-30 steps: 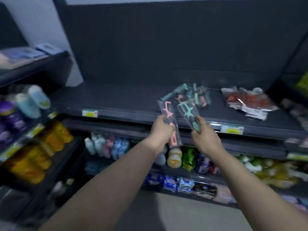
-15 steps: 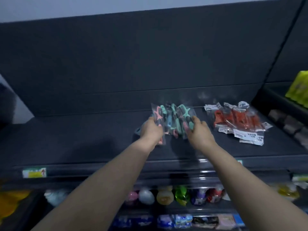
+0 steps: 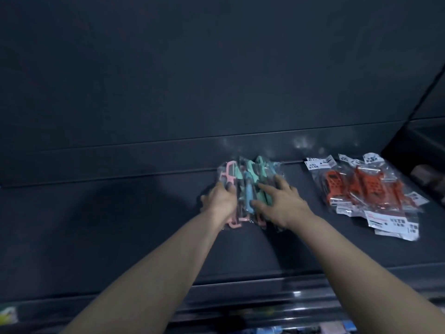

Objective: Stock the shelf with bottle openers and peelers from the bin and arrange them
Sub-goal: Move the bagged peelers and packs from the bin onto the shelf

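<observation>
A small pile of bagged peelers [image 3: 250, 186], pink, teal and blue, lies at the back middle of the dark shelf [image 3: 120, 225]. My left hand [image 3: 220, 201] rests on the pile's left side, its fingers curled on the pink peeler's bag [image 3: 228, 175]. Spread flat over the teal peelers on the right side of the pile is my right hand [image 3: 283, 203], fingers straight. A heap of bagged orange bottle openers [image 3: 366, 189] with white labels lies to the right, apart from both hands.
The shelf's dark back panel [image 3: 216, 80] rises right behind the pile. A side shelf [image 3: 423, 165] juts in at the far right. A yellow price tag [image 3: 7, 317] sits on the front rail at lower left.
Both hands carried a peeler each from in front of the shelf onto the pile and now lie on it. The view has moved closer and higher over the shelf.
</observation>
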Available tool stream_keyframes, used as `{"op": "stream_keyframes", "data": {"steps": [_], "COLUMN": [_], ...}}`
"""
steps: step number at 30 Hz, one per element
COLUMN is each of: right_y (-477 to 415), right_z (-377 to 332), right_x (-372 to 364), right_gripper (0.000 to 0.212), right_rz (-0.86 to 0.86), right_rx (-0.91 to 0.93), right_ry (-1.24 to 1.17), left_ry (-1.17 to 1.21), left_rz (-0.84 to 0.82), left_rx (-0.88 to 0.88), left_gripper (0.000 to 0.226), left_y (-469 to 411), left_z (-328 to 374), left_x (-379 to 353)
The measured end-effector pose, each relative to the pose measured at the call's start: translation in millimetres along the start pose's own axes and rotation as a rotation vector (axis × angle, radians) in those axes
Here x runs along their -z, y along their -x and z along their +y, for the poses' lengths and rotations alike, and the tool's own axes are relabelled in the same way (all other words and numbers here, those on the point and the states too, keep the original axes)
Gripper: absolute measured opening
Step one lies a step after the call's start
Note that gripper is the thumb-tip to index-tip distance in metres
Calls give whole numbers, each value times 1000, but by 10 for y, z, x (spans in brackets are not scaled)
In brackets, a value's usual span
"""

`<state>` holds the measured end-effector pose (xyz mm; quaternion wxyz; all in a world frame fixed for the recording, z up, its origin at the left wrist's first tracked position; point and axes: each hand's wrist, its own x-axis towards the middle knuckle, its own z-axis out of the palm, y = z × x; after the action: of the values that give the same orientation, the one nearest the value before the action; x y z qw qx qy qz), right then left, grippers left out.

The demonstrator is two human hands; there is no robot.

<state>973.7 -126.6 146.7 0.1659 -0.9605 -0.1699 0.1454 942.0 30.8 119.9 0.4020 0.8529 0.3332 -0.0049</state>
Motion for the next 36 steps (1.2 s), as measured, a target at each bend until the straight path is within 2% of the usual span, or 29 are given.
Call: {"op": "stream_keyframes", "data": {"steps": [4, 7, 11, 16, 20, 23, 26, 30, 36], "right_y": [38, 64, 147, 446, 899, 1351, 1914, 2788, 4143], "right_z": [91, 73, -125, -646, -1067, -1412, -1771, -2225, -2788], "right_x": [25, 123, 130, -229, -619, -931, -1283, -1785, -2545], "right_gripper": [57, 51, 42, 35, 38, 33, 27, 28, 22], "right_rz": [-19, 35, 209, 202, 142, 83, -6, -95, -195], "right_rx": [0, 41, 305, 664, 939, 1132, 1236, 1398, 1596], "right_ry": [44, 106, 201, 266, 218, 196, 215, 230, 280], "left_ry": [11, -41, -68, -246, -310, -257, -215, -179, -163], "left_rz": [-57, 0, 130, 354, 509, 530, 481, 518, 672], "left_rx": [-34, -69, -110, -83, 29, 196, 380, 543, 706], "left_gripper": [48, 43, 37, 34, 36, 30, 24, 23, 18], "left_y": [120, 220, 508, 1168, 1893, 2502, 3161, 4062, 5452], "left_z": [143, 144, -35, -582, -1251, -1747, -2307, -3081, -4111], "left_x": [-166, -93, 137, 539, 841, 1009, 1122, 1274, 1556]}}
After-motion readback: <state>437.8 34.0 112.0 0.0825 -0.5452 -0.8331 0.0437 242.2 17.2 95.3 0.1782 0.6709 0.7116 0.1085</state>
